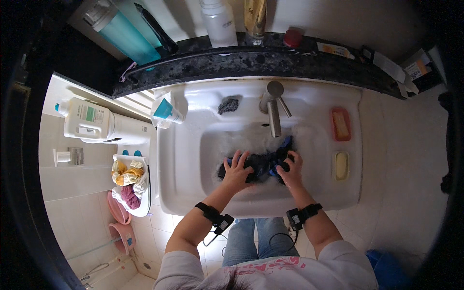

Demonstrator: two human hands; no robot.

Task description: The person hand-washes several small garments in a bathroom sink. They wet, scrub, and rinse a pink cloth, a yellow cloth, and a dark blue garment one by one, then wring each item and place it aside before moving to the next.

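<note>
A wet black item with blue parts (261,164) lies in foamy water in the white sink (179,193); it looks like bunched fabric, but its exact kind does not show. My left hand (236,174) rests on its left end, palm down with the fingers spread. At the other end, my right hand (292,170) has its fingers curled round a black and blue part. Some fingertips are hidden against the dark material. Just beyond the hands stands the metal faucet (274,108), its spout over the basin.
On the right rim sit a soap bar (341,166) and a red soap dish (340,124). A dark scouring pad (228,105) and a tube (168,112) lie along the back. Bottles (218,24) line the black shelf. Left are a jug (87,121) and bundled cloths (128,174).
</note>
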